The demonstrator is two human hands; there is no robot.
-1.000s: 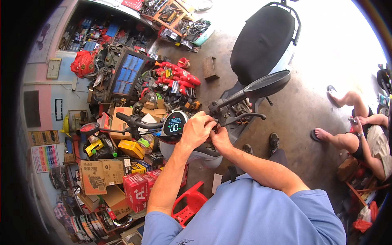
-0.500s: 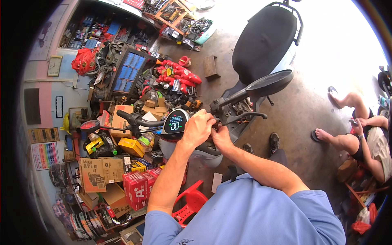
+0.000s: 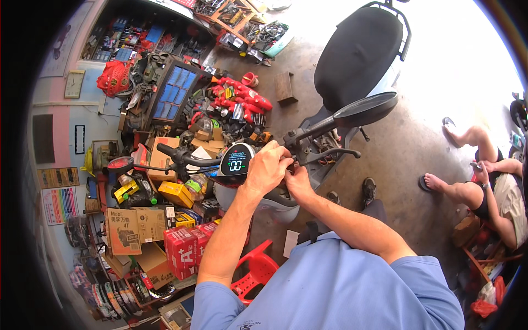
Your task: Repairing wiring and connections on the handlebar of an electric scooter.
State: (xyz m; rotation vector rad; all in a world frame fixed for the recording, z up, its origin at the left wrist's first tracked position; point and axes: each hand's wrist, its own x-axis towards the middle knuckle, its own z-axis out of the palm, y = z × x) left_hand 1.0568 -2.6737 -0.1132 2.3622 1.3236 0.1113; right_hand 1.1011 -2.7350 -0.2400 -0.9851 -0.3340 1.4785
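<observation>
My left hand (image 3: 268, 168) is bent over the right-hand part of a scooter's handlebar, just beside the lit round display (image 3: 237, 164). Close against it, my right hand (image 3: 298, 183) pinches from the near side. The fingers of both are closed at one spot by the base of the brake lever (image 3: 331, 152); what they hold is hidden between them. A round black mirror (image 3: 366, 110) on its stalk reaches out past the hands. The other handlebar grip (image 3: 166, 149) sticks out to the left.
The scooter's black seat (image 3: 360, 55) lies beyond the mirror. To the left are stacked cardboard boxes (image 3: 123, 231), red boxes (image 3: 181, 254) and a red plastic chair (image 3: 258, 272). A wooden block (image 3: 284, 88) stands on the floor. At the right sits another person (image 3: 467, 192), legs stretched out.
Both hands stay at the same spot on the handlebar, with only slight finger shifts. The handlebar and mirror appear moved very slightly in the picture.
</observation>
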